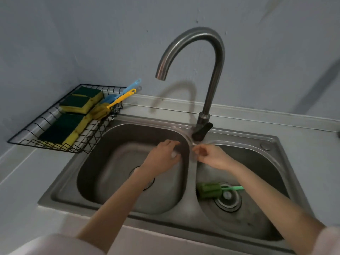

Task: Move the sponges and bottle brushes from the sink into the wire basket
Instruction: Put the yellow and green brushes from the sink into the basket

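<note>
A black wire basket point(24, 138) stands on the counter at the left of the double steel sink point(189, 162). In it lie several yellow-and-green sponges point(77, 103), a blue bottle brush point(119, 93) and a yellow bottle brush point(119, 100). A green bottle brush point(211, 190) lies in the right basin by the drain. My left hand point(163, 157) hovers over the left basin with fingers apart and holds nothing. My right hand point(211, 157) is over the divider, fingers loosely curled, nothing in it.
A tall curved steel faucet point(211, 74) with a black lever point(202, 130) rises behind the divider, just beyond both hands. The blue wall is close behind. Grey counter point(27, 173) surrounds the sink. The left basin shows only its drain.
</note>
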Demonstrator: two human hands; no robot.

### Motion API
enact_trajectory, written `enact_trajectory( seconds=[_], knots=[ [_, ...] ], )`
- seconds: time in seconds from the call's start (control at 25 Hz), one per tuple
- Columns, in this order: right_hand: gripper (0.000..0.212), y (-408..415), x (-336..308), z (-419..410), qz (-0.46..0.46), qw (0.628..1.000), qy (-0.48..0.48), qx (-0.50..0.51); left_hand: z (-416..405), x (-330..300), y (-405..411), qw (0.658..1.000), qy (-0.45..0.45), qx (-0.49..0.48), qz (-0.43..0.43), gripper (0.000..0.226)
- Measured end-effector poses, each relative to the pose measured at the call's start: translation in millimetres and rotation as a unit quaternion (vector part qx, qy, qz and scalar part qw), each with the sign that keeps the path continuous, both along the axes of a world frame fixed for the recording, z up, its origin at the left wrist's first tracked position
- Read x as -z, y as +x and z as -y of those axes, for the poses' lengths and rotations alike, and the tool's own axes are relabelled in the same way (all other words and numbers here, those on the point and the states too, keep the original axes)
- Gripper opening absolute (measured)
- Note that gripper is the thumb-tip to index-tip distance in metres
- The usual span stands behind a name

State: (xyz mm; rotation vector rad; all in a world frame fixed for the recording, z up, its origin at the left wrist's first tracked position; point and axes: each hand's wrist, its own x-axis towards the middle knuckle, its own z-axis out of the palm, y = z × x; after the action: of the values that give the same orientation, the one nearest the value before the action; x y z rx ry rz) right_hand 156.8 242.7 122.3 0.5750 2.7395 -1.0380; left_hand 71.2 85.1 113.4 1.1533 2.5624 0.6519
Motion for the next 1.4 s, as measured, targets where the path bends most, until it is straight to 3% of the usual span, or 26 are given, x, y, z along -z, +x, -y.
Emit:
enact_trajectory(
  seconds=[0.28,0.6,0.88,1.4],
  knots=[
    [0.036,56,37,-73,0.071,0.997,0.034,0.000,-73,40,62,0.996,-0.050,0.036,0.061,0.044],
    [0.031,85,107,-122,0.125,0.982,0.139,-0.021,-119,92,97,0.975,-0.205,0.071,0.052,0.049],
    [0.034,87,151,-131,0.170,0.975,0.136,-0.030,-139,130,99,0.952,-0.281,0.090,0.083,0.058],
    [0.028,83,177,-141,0.161,0.974,0.156,-0.008,-142,158,98,0.965,-0.255,0.047,0.031,0.057]
  ],
)
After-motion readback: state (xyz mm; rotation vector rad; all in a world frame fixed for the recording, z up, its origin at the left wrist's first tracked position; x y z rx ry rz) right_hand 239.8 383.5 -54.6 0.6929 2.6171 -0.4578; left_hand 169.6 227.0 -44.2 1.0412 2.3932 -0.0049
